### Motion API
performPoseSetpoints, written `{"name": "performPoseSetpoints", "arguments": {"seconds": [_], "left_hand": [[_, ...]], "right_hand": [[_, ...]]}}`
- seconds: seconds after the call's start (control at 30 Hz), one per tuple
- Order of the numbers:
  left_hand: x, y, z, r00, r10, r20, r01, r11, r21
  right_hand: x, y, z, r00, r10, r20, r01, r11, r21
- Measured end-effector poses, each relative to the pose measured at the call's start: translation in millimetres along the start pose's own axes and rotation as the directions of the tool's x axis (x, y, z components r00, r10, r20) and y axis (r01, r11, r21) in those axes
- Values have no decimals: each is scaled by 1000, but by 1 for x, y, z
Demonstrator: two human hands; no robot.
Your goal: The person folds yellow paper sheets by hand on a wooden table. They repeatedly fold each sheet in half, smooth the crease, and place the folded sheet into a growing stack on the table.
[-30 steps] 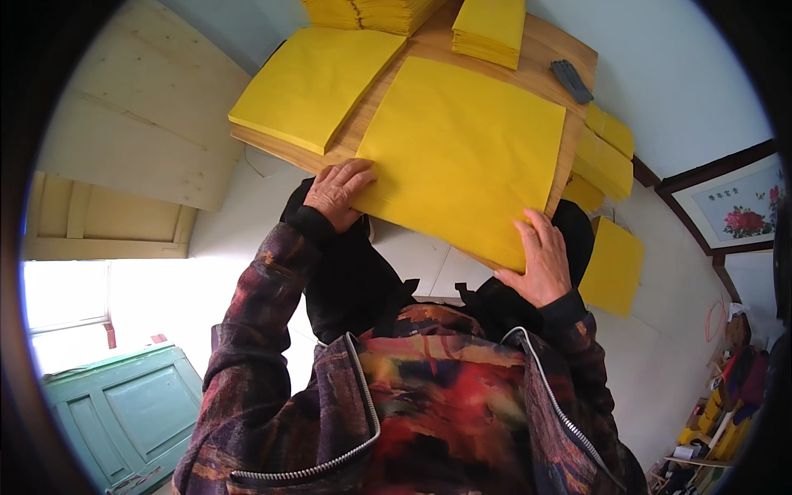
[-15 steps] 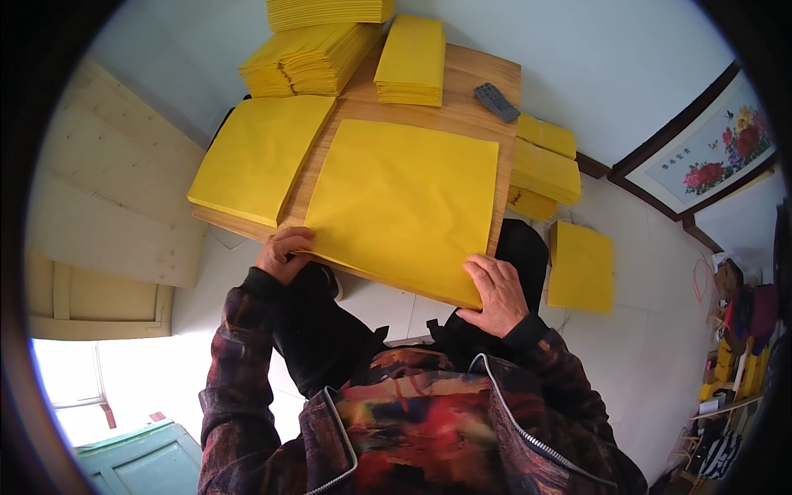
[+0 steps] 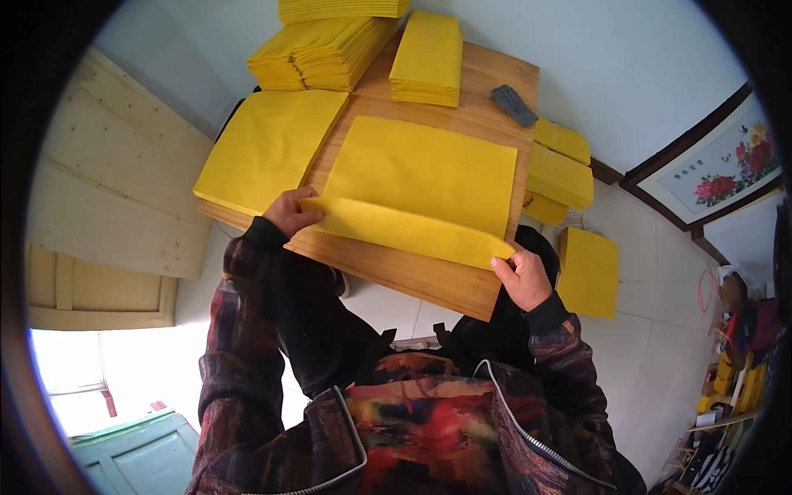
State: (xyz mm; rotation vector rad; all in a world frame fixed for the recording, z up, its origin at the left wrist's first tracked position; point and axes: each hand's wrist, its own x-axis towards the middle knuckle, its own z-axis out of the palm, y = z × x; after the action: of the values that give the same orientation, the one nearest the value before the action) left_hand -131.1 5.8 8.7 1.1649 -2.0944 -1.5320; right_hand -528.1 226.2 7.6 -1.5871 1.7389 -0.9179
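A large yellow paper sheet (image 3: 429,169) lies on the wooden table (image 3: 388,268), its near edge lifted and folded back over itself as a long flap. My left hand (image 3: 294,212) pinches the flap's left corner between thumb and fingers. At the flap's right corner my right hand (image 3: 525,274) is closed on the paper, thumb on top. To the left of this sheet sits a flat stack of yellow sheets (image 3: 268,153). The fingers of both hands are partly hidden by the paper.
Folded yellow stacks (image 3: 322,54) and a narrow yellow bundle (image 3: 426,62) stand at the table's far side. A grey remote control (image 3: 514,106) lies far right. More yellow bundles (image 3: 561,173) are beyond the right edge, with another yellow stack (image 3: 587,272) lower down near the floor.
Both hands have raised the sheet's near edge and carried it away from me, turning it over into a flap. A strip of bare table now shows in front of it.
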Motion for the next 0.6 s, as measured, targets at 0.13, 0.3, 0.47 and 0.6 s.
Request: {"name": "performPoseSetpoints", "arguments": {"seconds": [0.13, 0.3, 0.47, 0.6], "left_hand": [[27, -10, 6, 996, -54, -75, 36, 975, -218], [53, -5, 9, 986, -20, -166, 4, 995, -97], [51, -5, 8, 976, -58, -210, 60, 998, 3], [47, -9, 10, 975, -81, -208, 61, 993, -98]], "right_hand": [[11, 9, 9, 994, 45, -100, -23, 977, 211], [17, 9, 7, 985, 87, -147, -69, 989, 129], [21, 5, 9, 971, 117, -210, -100, 991, 86], [29, 8, 9, 971, 125, -203, -107, 990, 95]]}}
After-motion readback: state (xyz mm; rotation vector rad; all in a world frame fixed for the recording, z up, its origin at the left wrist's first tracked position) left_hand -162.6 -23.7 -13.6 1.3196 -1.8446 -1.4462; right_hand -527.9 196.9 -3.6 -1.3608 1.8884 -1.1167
